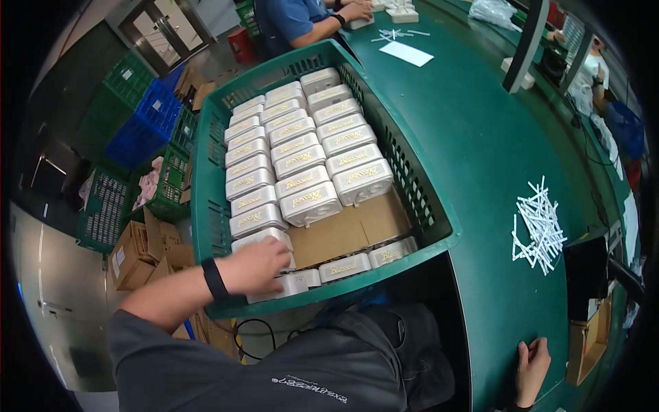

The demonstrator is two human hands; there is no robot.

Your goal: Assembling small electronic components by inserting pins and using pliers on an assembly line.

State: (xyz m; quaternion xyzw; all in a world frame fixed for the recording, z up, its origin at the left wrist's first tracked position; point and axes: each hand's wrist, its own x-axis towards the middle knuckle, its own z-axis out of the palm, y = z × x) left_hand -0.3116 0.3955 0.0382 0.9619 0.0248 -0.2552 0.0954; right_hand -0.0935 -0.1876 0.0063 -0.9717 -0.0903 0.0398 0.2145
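My left hand (258,266) reaches into the near left corner of a green plastic crate (453,240). Its fingers and thumb curl around the end of a white ribbed case (257,240); part of that case is hidden under the hand. Another white case (295,281) lies just below the thumb. Rows of similar white cases (298,161) with raised gold lettering fill most of the crate, and two more (345,266) stand along its near wall. My right hand (533,364) rests on the green table (494,302), thumb apart from its loosely bent fingers, holding nothing visible.
Brown cardboard (336,233) shows on the crate's floor. A heap of short white strips (539,226) lies on the table, and a white card (406,53) farther off. Another person (295,20) works at the far end. Stacked crates (147,113) and cardboard boxes (130,254) stand left.
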